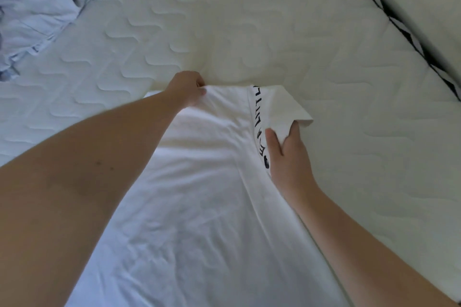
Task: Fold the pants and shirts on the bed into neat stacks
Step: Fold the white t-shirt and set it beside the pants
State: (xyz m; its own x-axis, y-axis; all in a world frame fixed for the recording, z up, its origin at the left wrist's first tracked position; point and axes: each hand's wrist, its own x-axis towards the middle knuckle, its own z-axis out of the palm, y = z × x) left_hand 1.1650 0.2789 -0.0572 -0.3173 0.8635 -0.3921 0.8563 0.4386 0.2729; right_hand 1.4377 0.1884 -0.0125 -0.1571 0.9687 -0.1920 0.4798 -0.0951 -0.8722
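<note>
White shirt is spread flat on the bed, nearest the camera, its right edge already turned over. Its far edge is pinched by the left hand; the folded sleeve is gripped by the right hand. Folding seems barely begun, with no stack visible. Crumpled blue clothes wait far left. Black lettering is partly hidden; only "LITTL" seems readable.

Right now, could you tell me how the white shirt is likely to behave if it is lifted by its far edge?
Probably floppy: the white shirt wrinkles and bunches where the left hand pinches it. Its sleeve droops over the right hand, so it would likely sag. It seems light and unlikely to slide far on the quilted mattress.
</note>
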